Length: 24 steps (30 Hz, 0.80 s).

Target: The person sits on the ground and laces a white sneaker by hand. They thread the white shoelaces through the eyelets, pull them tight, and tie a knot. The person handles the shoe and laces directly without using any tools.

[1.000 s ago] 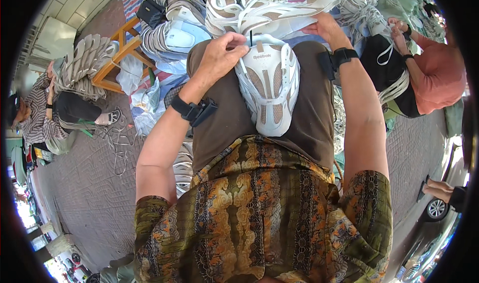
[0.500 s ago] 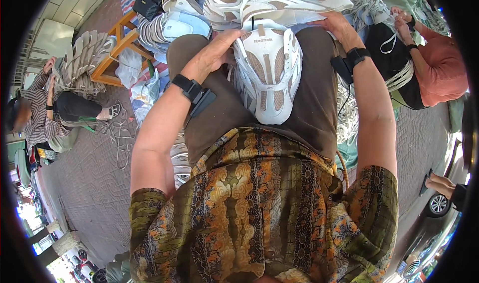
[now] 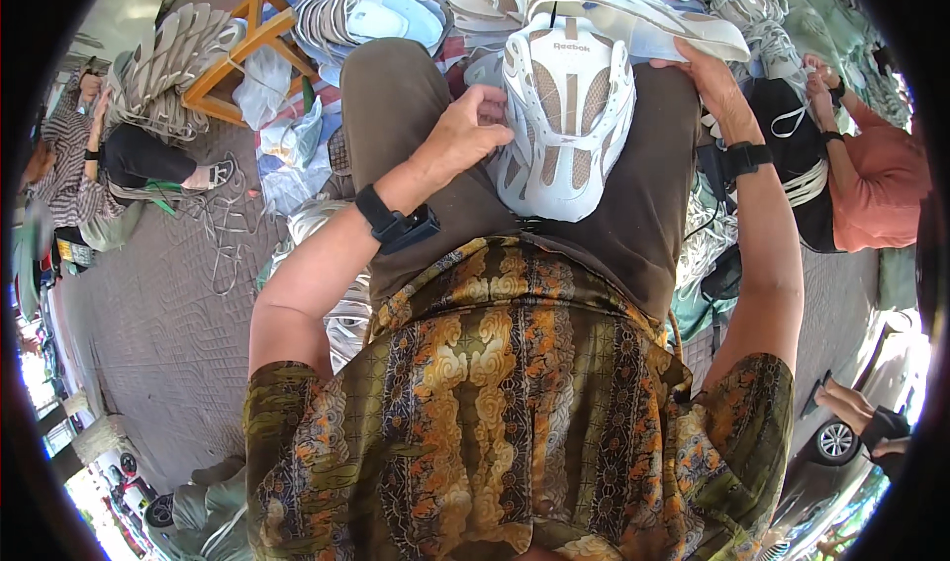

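Observation:
Between my thighs lies a white and beige sneaker upper (image 3: pixel 567 136), its rounded toe toward me and its tongue at the far end. My left hand (image 3: pixel 463 138) is beside its left edge, thumb and fingers bent but apart, with the thumb tip at the upper's side. Beyond the tongue, another white and beige sneaker upper (image 3: pixel 693 33) lies crosswise. My right hand (image 3: pixel 714 84) has its fingers closed at the near edge of this second upper; its fingertips are partly hidden.
Stacked shoe uppers (image 3: pixel 381 17) stand ahead on the left beside a wooden frame (image 3: pixel 226 71) and a clear plastic bag (image 3: pixel 262 86). A person in a striped top (image 3: pixel 64 180) sits at left; another in a coral top (image 3: pixel 881 180) works at right. Loose laces (image 3: pixel 233 230) trail on the paving.
My left hand has come off the far left edge of the near upper and moved down beside it. My right hand stays at the second upper. The whole view has shifted slightly.

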### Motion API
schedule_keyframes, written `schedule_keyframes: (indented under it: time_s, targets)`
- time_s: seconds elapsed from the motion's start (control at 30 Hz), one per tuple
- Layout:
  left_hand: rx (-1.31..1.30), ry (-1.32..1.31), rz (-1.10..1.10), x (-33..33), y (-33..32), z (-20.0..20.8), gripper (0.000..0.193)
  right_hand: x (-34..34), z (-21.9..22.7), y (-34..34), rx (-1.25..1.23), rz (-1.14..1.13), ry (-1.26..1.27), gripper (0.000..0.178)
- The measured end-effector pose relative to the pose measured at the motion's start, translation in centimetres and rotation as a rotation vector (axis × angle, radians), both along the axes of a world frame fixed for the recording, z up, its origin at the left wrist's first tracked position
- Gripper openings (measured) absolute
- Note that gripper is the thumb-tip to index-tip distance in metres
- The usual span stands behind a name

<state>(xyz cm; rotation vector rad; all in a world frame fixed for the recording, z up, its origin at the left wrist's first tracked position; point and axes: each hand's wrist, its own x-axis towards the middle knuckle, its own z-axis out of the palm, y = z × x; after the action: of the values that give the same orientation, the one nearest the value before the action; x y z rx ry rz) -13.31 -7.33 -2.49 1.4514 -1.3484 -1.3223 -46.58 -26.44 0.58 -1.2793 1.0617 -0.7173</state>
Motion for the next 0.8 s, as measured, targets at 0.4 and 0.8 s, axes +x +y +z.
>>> schedule_keyframes:
  time_s: [0.4,0.8]
  targets:
    - [-0.404,-0.541,-0.014,-2.3,0.3,1.3,0.030,3.9,-0.3,5.9,-1.116,0.198,0.818,0.031]
    - [-0.338,-0.254,0.054,-2.3,1.3,1.0,0.033,6.4,0.8,1.5,-0.392,0.025,0.214,0.049]
